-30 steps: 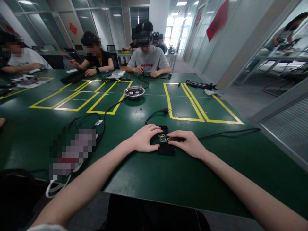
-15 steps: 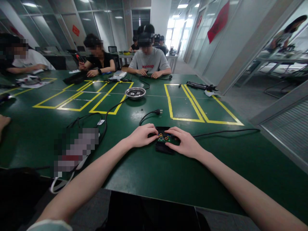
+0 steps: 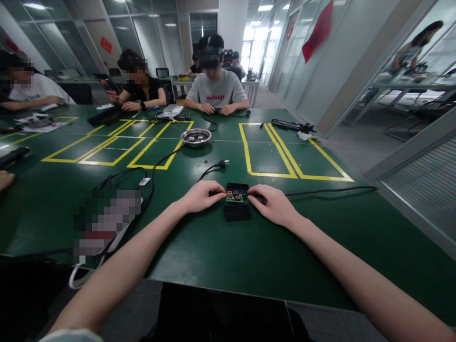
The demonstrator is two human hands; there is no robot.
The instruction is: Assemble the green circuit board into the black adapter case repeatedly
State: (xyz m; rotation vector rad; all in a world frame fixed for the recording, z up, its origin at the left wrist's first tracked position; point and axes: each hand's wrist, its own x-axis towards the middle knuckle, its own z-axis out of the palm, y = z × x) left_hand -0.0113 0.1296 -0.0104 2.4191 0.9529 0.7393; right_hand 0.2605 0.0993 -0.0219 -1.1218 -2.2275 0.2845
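A small green circuit board (image 3: 233, 196) with orange and black parts sits in an open black plastic case (image 3: 238, 188) on the green table (image 3: 221, 256). My left hand (image 3: 201, 195) pinches the board's left end with curled fingers. Fingertips of my right hand (image 3: 271, 205) press its right end. A flat black cover (image 3: 237, 213) lies just in front of the board, between my hands. Black cables (image 3: 331, 191) run off to the right and back toward a plug (image 3: 223, 163).
A metal bowl (image 3: 195, 137) stands mid-table among yellow tape rectangles (image 3: 278, 156). A blurred-out item (image 3: 107, 221) with white and black cords lies at my left. Several people sit along the far and left sides. A black tool (image 3: 290, 125) lies far right.
My hands and the case have shifted slightly left and farther from me. The fingers now sit at the board's two ends, and the black cover shows fully in front.
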